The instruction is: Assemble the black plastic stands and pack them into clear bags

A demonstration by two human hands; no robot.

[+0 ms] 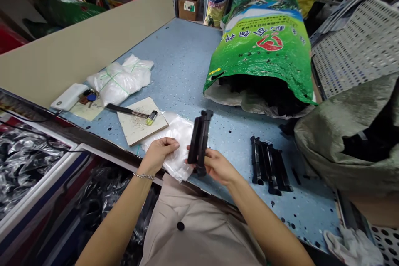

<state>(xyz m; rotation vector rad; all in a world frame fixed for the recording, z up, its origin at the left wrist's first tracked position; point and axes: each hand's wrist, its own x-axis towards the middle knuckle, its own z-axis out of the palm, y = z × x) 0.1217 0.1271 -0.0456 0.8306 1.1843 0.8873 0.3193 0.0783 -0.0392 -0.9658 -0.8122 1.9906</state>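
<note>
My right hand (215, 165) holds black plastic parts (200, 141) upright, with its fingers wrapped round their lower half. My left hand (160, 153) is over a stack of clear plastic bags (180, 133), thumb and forefinger pinched together near its edge; whether a bag is between them is too small to tell. Several similar black parts (269, 165) lie side by side on the blue table (187, 54), to the right of my right hand. Left of the bags is a pale square board (140, 126) with a black-handled tool (124, 110) and a small yellow-green piece on it.
A green sack (262, 58) with black contents lies open at the back right. Beside it are a grey-green sack (336, 141) and a white perforated crate (361, 41). Wrapped bundles (120, 78), keys (90, 96) and a white device (69, 96) lie at the left.
</note>
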